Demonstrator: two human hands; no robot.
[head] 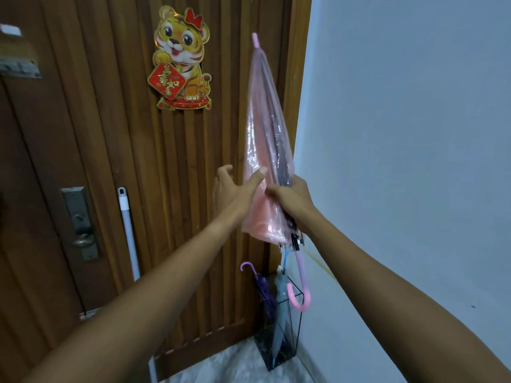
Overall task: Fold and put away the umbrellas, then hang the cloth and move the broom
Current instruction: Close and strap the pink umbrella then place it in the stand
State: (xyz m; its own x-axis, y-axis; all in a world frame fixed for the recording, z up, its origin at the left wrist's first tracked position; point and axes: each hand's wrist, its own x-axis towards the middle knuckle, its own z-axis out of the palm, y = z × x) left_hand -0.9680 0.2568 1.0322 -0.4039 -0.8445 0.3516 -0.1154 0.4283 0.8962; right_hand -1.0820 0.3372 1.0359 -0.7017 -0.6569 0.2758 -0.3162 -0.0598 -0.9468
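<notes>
Tip-up pink umbrella [264, 134] in right grip [293, 197]

Red plaque [167, 81] on tiger sticker [181, 51]: Chinese characters.

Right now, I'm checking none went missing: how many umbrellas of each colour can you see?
Pink umbrella: 1
Purple umbrella: 1
Grey umbrella: 1
Total: 3

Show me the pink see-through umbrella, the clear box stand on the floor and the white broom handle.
pink see-through umbrella [262, 128], head view, folded canopy.
clear box stand [289, 338], head view, side wall.
white broom handle [129, 233], head view, middle of pole.
</notes>
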